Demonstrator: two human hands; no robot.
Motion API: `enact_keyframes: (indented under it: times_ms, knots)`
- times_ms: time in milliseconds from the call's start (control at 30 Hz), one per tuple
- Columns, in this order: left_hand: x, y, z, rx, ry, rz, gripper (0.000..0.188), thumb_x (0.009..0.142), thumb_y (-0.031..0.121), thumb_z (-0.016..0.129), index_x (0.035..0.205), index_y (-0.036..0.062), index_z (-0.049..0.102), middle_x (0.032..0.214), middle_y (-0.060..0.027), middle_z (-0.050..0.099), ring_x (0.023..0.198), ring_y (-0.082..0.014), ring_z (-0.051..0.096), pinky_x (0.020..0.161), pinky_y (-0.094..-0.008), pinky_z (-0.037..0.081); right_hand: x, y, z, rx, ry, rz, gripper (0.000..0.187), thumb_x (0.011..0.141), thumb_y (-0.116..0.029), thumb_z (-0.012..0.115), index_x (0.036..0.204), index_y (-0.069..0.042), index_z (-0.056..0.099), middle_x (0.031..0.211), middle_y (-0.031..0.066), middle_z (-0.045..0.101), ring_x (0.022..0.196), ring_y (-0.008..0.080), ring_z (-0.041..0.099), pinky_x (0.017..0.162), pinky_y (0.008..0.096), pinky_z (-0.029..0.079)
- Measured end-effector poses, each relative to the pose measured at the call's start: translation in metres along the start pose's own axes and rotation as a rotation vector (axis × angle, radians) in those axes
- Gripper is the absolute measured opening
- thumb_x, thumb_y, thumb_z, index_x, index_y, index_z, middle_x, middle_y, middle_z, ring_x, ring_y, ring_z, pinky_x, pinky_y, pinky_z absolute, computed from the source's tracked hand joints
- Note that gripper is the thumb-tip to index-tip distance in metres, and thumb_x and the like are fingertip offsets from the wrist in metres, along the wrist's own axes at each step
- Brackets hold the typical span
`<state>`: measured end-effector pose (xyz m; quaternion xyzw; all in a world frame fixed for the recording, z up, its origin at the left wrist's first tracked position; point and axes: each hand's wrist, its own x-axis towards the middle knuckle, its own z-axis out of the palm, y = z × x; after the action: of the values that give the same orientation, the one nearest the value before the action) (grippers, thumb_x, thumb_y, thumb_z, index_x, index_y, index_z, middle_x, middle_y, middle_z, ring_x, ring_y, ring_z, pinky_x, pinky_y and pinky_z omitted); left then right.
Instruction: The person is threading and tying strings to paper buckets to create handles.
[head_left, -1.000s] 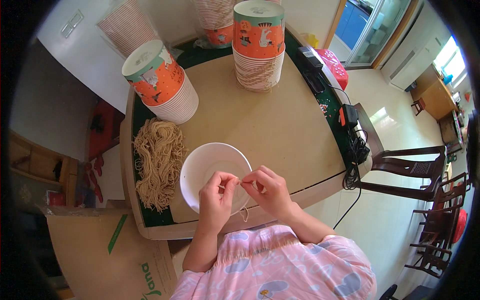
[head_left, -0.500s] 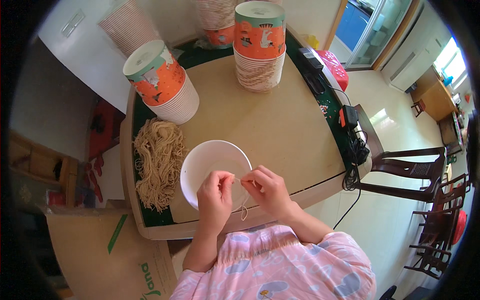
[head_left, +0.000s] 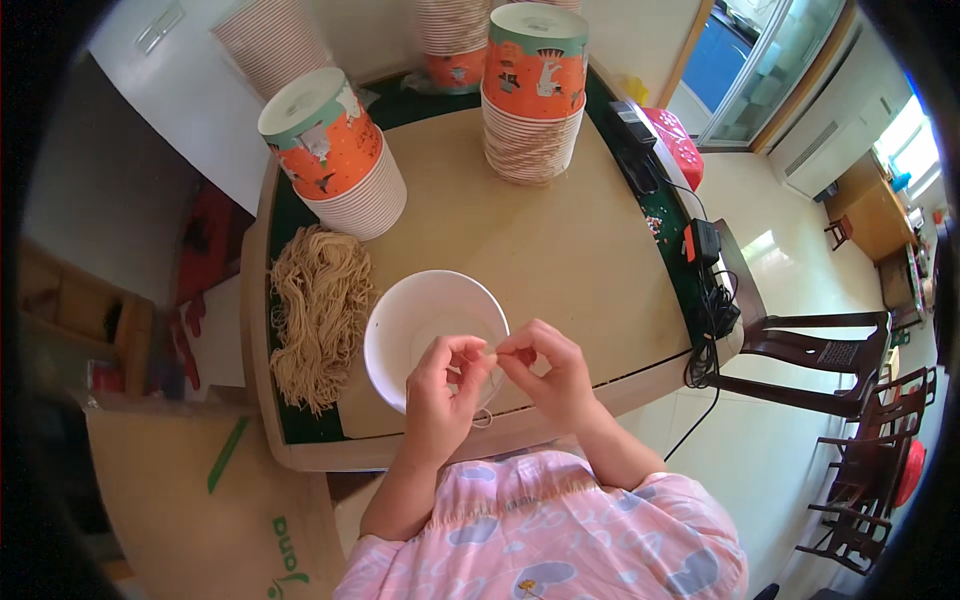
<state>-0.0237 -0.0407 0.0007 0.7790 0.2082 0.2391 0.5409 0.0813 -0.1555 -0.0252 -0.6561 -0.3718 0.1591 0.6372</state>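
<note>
Over the near rim of a white paper bucket (head_left: 400,325), my two hands meet with their fingertips close together. My left hand (head_left: 445,388) is pinched on a thin beige string, and my right hand (head_left: 556,375) pinches the same string from the other side. A small loop of the string (head_left: 483,419) hangs below the fingers, in front of the table edge. The bucket stands with its mouth up, and no contents show in it. Left of it lies a thick bundle of beige strings (head_left: 320,320). Fingers hide the exact spot where the string is gripped.
Two stacks of orange and green paper buckets, a left stack (head_left: 335,155) and a right stack (head_left: 535,95), stand upside down on the table (head_left: 560,250). Power adapters with black cables (head_left: 708,325) line its right edge. A dark chair (head_left: 820,350) and cardboard box (head_left: 180,490) flank it.
My fingertips have come closer together on the string, and the hanging loop sits closer to my left hand. The whole view has shifted slightly.
</note>
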Motion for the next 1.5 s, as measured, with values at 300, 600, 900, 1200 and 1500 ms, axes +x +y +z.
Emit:
enact_keyframes:
  times_ms: [300, 600, 900, 1200, 1500]
  knots:
    - [-0.002, -0.007, -0.001, -0.139, -0.113, -0.061, 0.005, 0.086, 0.004, 0.064, 0.086, 0.0004, 0.06, 0.08, -0.0033, 0.06, 0.069, -0.0076, 0.057, 0.055, -0.0222, 0.047, -0.001, 0.003, -0.007, -0.02, -0.064, -0.03, 0.012, 0.079, 0.006, 0.066, 0.089, -0.001, 0.064, 0.083, 0.0047, 0.059, 0.074, 0.0123, 0.054, 0.065, 0.0244, 0.043]
    - [-0.001, -0.006, -0.004, -0.235, -0.162, -0.14, 0.005, 0.088, 0.006, 0.062, 0.087, 0.0009, 0.06, 0.08, -0.0003, 0.06, 0.072, -0.005, 0.055, 0.06, -0.0206, 0.046, -0.001, 0.006, -0.011, -0.031, -0.077, -0.103, 0.014, 0.075, 0.007, 0.067, 0.086, 0.0, 0.064, 0.083, 0.0063, 0.06, 0.074, 0.014, 0.057, 0.065, 0.0251, 0.045]
    - [-0.002, -0.013, -0.003, -0.368, -0.2, -0.232, 0.003, 0.09, 0.004, 0.06, 0.088, 0.0012, 0.059, 0.08, 0.0016, 0.058, 0.072, -0.003, 0.053, 0.062, -0.0178, 0.043, 0.001, 0.003, -0.009, -0.107, -0.051, -0.19, 0.015, 0.072, 0.009, 0.067, 0.083, 0.0, 0.062, 0.083, 0.0085, 0.06, 0.073, 0.0153, 0.06, 0.063, 0.0254, 0.048]
    - [0.001, -0.008, -0.015, -0.698, -0.266, -0.289, 0.007, 0.092, 0.006, 0.058, 0.09, -0.0003, 0.059, 0.076, -0.001, 0.059, 0.061, -0.0027, 0.047, 0.053, -0.0174, 0.037, -0.004, 0.023, -0.008, -0.141, -0.029, -0.163, 0.014, 0.074, 0.007, 0.067, 0.085, -0.001, 0.062, 0.082, 0.0083, 0.059, 0.071, 0.0168, 0.059, 0.064, 0.027, 0.05]
    - [0.0, -0.007, -0.042, -0.728, -0.353, -0.369, 0.005, 0.091, 0.005, 0.059, 0.095, 0.0013, 0.06, 0.08, -0.0066, 0.066, 0.058, -0.0038, 0.047, 0.051, -0.0171, 0.037, 0.021, 0.05, -0.036, 0.08, -0.145, -0.002, 0.009, 0.079, 0.004, 0.064, 0.087, 0.0, 0.062, 0.084, 0.0051, 0.061, 0.078, 0.0114, 0.058, 0.069, 0.0226, 0.047]
